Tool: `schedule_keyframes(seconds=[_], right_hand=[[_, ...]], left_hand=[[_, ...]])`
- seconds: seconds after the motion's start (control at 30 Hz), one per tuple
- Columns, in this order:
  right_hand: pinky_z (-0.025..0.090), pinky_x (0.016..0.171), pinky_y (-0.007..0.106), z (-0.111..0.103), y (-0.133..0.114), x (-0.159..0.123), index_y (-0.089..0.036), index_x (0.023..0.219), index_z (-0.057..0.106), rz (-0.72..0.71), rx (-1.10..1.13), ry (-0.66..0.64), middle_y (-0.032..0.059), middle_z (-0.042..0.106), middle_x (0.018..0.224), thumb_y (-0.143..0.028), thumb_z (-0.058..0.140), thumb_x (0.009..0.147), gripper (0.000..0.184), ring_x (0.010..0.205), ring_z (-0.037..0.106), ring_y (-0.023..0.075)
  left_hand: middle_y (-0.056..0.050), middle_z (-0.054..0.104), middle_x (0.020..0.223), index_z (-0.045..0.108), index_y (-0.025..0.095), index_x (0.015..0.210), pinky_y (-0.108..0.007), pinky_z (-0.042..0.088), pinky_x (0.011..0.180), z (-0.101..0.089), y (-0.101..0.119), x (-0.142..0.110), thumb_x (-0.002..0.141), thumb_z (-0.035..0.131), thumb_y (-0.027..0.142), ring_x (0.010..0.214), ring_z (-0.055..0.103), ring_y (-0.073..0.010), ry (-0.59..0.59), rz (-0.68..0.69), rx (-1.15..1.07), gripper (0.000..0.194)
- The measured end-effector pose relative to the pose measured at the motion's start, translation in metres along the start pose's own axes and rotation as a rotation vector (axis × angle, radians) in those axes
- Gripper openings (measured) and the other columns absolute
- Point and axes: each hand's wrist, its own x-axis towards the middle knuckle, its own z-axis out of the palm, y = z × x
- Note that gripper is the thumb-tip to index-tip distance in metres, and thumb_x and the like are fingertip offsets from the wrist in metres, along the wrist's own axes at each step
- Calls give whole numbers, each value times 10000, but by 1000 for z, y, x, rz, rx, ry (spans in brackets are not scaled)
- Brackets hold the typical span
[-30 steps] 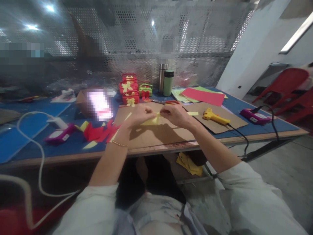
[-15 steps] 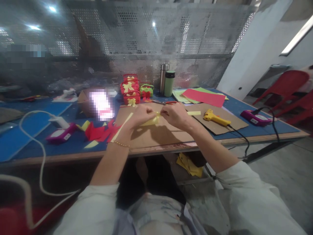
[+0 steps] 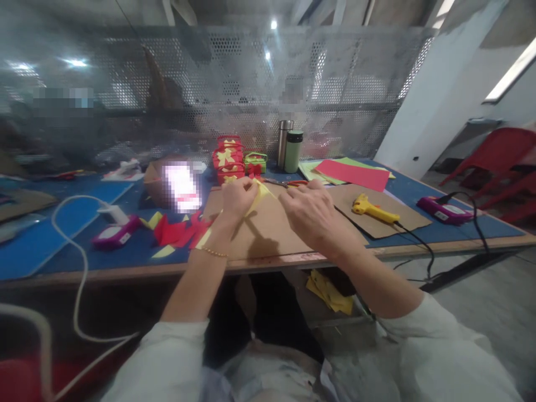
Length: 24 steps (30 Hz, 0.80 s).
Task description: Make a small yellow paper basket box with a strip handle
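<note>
My left hand (image 3: pixel 237 197) is raised over a brown cardboard sheet (image 3: pixel 272 231) and pinches a folded piece of yellow paper (image 3: pixel 258 196). My right hand (image 3: pixel 312 211) hovers to the right of that paper with its fingers apart and loosely curled, holding nothing. A yellow glue gun (image 3: pixel 371 209) lies on a second cardboard sheet to the right. Red-handled scissors (image 3: pixel 288 182) lie just beyond my hands.
Red and yellow paper scraps (image 3: pixel 180 231) lie left of the cardboard. Small red and green gift boxes (image 3: pixel 234 162) and two flasks (image 3: pixel 290 145) stand at the back. Coloured paper sheets (image 3: pixel 349 172), purple devices (image 3: pixel 444 204) and white cables lie on the blue table (image 3: pixel 62 245). Yellow scraps lie under the table.
My right hand has let go of the yellow paper and drawn back towards me. My left hand has lifted the paper up. The camera has tilted slightly.
</note>
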Motion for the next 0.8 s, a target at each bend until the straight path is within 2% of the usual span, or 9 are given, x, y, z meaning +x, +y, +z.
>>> schedule_keyframes(seconds=[0.07,0.17,0.33,0.5,0.63,0.8], right_hand=[[244,792,386,-3,-13,0,-152,870,720,-44,24,-19,126,718,836,-16,476,923,285,729,525,217],[229,778,380,1,-24,2,-151,888,719,-75,59,-31,119,724,864,-17,460,932,295,703,506,207],[211,768,369,21,-20,3,-157,909,724,-77,94,-50,80,711,844,-28,460,935,295,647,458,177],[219,777,376,35,-21,1,-145,977,727,-70,70,-48,105,720,892,-19,456,936,301,709,523,201],[239,777,378,41,-31,0,-135,994,732,-50,47,-71,133,717,926,-14,467,947,295,749,571,215],[269,767,384,52,-40,2,-128,972,746,-86,48,-126,150,716,933,-14,468,954,301,804,617,236]], left_hand=[[-56,722,780,681,198,726,-297,373,696,1,-1,1,869,611,311,786,598,-208,22,0,-7,196],[-29,690,725,688,181,745,-270,364,637,-3,0,-1,888,591,337,748,581,-183,-8,-10,-62,232],[6,607,634,645,182,678,-250,352,570,-11,0,-3,894,557,344,681,542,-164,-106,-27,-163,285],[-9,621,625,627,190,669,-246,414,573,-4,-7,2,872,568,350,678,592,-176,-170,-66,-298,265],[-12,635,634,633,189,678,-246,449,582,4,-11,4,853,579,352,696,618,-185,-158,-98,-349,245],[-19,669,666,659,182,703,-246,473,599,5,-13,4,846,593,345,720,631,-185,-163,-103,-361,227]])
